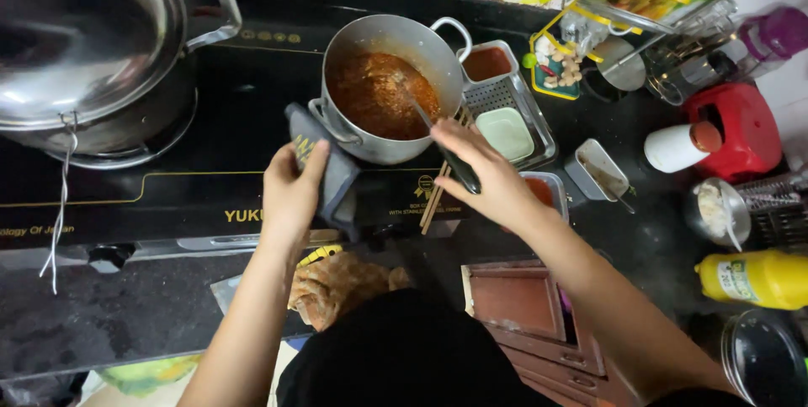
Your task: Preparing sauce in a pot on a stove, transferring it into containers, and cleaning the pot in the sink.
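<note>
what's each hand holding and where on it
Left hand grips the pot's near handle through a dark cloth. Right hand holds a spoon by its dark handle.

Head view, steeply down (close) over stove (210,146)

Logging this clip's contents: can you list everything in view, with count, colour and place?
steel pot of reddish-brown sauce: one, silver, stovetop centre
lidded steel pot: one, silver, top left
dark grey cloth pot holder: one, at the pot's left handle
dark-handled utensil: one, black, in the sauce
steel condiment tray: one, silver, right of pot
wooden chopsticks: a pair, tan, beside the tray
yellow squeeze bottle: one, right edge
red plastic stool: one, right
left hand: grips the pot holder
right hand: holds the utensil
</note>
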